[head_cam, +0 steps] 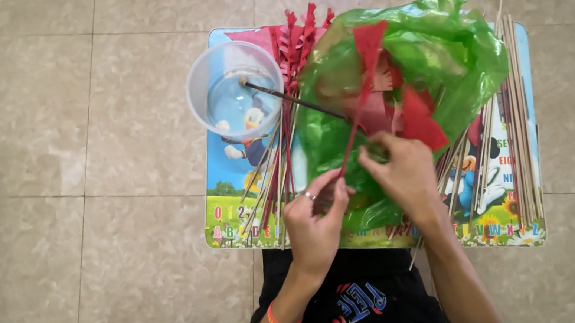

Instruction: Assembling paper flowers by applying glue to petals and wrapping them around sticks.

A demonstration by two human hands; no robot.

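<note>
Red paper pinwheel [385,99] on its thin stick sits over the green plastic bag [437,50] on the little worktop [220,186], with both hands on it. Left hand [315,221] pinches the stick in a tight grip, right hand [403,171] is closed around the stick's base too. One clear plastic cup [234,86] holds one brush [290,97], and two loose piles of sticks lie either side, too many to count.

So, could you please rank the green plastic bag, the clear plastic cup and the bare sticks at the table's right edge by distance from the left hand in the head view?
1. Green plastic bag: right beside the left hand, lying under its fingers.
2. Clear plastic cup: up and left, at the table's far left corner.
3. Bare sticks: far across, along the right edge.
</note>
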